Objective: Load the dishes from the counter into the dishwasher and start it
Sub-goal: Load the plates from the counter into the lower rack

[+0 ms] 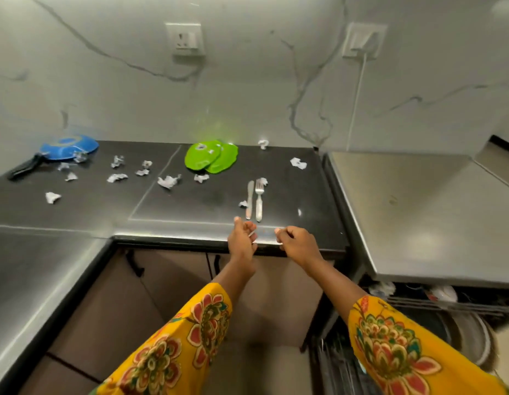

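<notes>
Knife (249, 199) and fork (259, 201) lie side by side on the dark counter (190, 206), just beyond my two hands, their long axes running away from me: handles toward the counter's front edge, blade and tines toward the wall. The handle ends sit just ahead of the gap between my hands. My left hand (243, 236) is a shade nearer the knife handle and my right hand (297, 243) sits a little off to the right of the fork handle; neither touches the cutlery.

Both hands hover at the counter's front edge with fingers loosely curled and thumbs up. I cannot tell whether the left one pinches something small and pale or is empty; the right looks empty.

Farther back, two green plates (212, 158) overlap near the wall, and a blue pan (66, 148) with a black handle sits at the far left. Crumpled paper scraps (169, 181) are scattered among them, one touching the fork's tines. The open dishwasher rack (452, 306), already holding some dishes, is low on my right.

My guess is the next reach is short and forward, taking the handles end-on, then swinging right to the rack.
</notes>
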### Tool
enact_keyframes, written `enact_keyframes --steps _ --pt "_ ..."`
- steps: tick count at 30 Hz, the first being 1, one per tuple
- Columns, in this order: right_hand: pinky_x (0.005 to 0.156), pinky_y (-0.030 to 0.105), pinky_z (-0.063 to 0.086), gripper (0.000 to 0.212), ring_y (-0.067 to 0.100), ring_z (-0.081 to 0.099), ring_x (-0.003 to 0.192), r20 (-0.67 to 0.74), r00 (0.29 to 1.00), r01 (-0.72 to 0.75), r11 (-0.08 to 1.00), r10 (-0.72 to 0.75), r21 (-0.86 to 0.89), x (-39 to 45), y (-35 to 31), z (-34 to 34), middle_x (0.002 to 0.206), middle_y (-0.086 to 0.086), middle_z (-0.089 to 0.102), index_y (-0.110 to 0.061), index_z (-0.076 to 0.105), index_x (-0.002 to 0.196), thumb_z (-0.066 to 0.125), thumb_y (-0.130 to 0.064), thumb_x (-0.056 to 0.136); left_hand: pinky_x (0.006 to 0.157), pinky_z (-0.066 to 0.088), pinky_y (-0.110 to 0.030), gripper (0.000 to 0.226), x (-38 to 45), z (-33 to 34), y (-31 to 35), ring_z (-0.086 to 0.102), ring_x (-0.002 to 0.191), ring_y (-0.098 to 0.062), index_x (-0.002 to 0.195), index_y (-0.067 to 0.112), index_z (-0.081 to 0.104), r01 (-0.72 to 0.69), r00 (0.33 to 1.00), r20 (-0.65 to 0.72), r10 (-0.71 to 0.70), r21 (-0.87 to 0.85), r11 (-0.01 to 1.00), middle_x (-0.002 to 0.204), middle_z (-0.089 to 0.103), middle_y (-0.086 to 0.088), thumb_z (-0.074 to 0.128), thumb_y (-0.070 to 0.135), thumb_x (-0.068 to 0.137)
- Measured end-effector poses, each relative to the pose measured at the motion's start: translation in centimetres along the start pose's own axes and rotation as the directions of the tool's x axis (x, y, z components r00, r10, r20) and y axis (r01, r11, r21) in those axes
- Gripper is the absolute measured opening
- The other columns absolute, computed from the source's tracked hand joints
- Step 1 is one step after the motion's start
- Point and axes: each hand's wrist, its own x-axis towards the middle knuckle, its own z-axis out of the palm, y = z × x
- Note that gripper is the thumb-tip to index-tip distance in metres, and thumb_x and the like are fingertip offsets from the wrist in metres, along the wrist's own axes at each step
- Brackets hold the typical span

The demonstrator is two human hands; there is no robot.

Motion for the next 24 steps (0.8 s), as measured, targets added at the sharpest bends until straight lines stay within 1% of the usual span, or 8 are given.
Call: enact_keyframes --steps 3,8,11,14,17,19,21,24 --pt "0.078 0.042 0.05 0.042 0.03 0.065 0.085 0.023 1.0 0.006 1.0 -0.005 -0.026 1.9 -2.4 2.4 0.085 0.015 0.069 -0.002 0.065 0.08 0.052 -0.041 0.091 0.076 0.041 -0.029 0.041 2.2 -2.2 2.7 0.054 0.1 -0.019 0.099 0.014 0.059 -0.01 1.0 -0.029 0.01 -0.016 1.0 0.106 0.06 -0.003 0.031 0.044 0.101" --pt "0.076 0.043 0.051 0.042 0.031 0.064 0.083 0.047 0.999 0.017 1.0 -0.018 0.023 4.4 -5.5 5.6 0.084 0.014 0.069 0.0 0.065 0.084 0.053 -0.04 0.09 0.094 0.04 -0.034 0.044 4.8 -5.2 5.4 0.054 0.11 -0.022 0.116 0.01 0.056 -0.02 0.998 -0.058 0.017 -0.048 0.999 0.114 0.059 -0.006 0.032 0.044 0.101" --pt "0.069 0.038 0.049 0.04 0.027 0.059 0.072 0.089 0.996 0.021 1.0 -0.021 0.002 5.9 -6.6 7.7 0.071 0.008 0.061 -0.004 0.061 0.074 0.053 -0.04 0.09 0.095 0.039 -0.034 0.042 6.8 -7.0 6.4 0.052 0.118 -0.024 0.113 0.011 0.055 -0.013 0.996 -0.086 0.007 -0.069 0.998 0.116 0.058 -0.006 0.032 0.045 0.1" --pt "0.066 0.032 0.041 0.036 0.02 0.051 0.067 0.141 0.99 0.029 0.999 -0.026 -0.019 7.6 -7.3 9.5 0.067 0.003 0.054 -0.012 0.054 0.068 0.052 -0.039 0.091 0.101 0.037 -0.036 0.048 8.7 -8.3 7.1 0.048 0.126 -0.026 0.126 0.007 0.051 -0.003 0.993 -0.114 -0.007 -0.092 0.996 0.126 0.055 -0.01 0.031 0.044 0.101" --pt "0.067 0.031 0.041 0.036 0.021 0.051 0.069 0.157 0.987 0.037 0.999 -0.032 -0.028 9.9 -7.6 11.0 0.068 0.004 0.055 -0.01 0.056 0.07 0.052 -0.038 0.092 0.105 0.034 -0.037 0.054 10.9 -9.1 7.8 0.044 0.13 -0.027 0.138 0.005 0.041 -0.006 0.99 -0.141 -0.01 -0.107 0.994 0.136 0.05 -0.012 0.03 0.043 0.101" --pt "0.068 0.031 0.041 0.039 0.022 0.052 0.07 0.161 0.987 0.034 0.999 -0.026 -0.043 11.8 -7.7 12.0 0.07 0.007 0.058 -0.004 0.059 0.073 0.052 -0.038 0.092 0.106 0.033 -0.037 0.056 12.5 -9.5 8.2 0.043 0.131 -0.027 0.142 0.005 0.037 -0.007 0.987 -0.16 -0.012 -0.119 0.993 0.14 0.047 -0.013 0.03 0.043 0.101" --pt "0.07 0.034 0.045 0.045 0.024 0.053 0.07 0.159 0.987 0.04 0.998 -0.032 -0.049 13.9 -7.8 12.9 0.072 0.012 0.06 0.003 0.061 0.079 0.052 -0.039 0.092 0.101 0.036 -0.034 0.057 14.3 -9.8 8.7 0.043 0.131 -0.026 0.142 0.005 0.036 -0.007 0.983 -0.184 -0.017 -0.129 0.992 0.141 0.046 -0.013 0.03 0.044 0.101" --pt "0.069 0.035 0.044 0.047 0.026 0.054 0.072 0.164 0.985 0.058 0.997 -0.049 -0.053 17.3 -8.4 14.0 0.074 0.014 0.06 0.003 0.06 0.077 0.049 -0.04 0.094 0.074 0.041 -0.025 0.055 17.4 -10.1 9.8 0.045 0.13 -0.025 0.14 0.006 0.039 0.002 0.973 -0.227 -0.032 -0.133 0.991 0.14 0.047 -0.012 0.031 0.045 0.101"
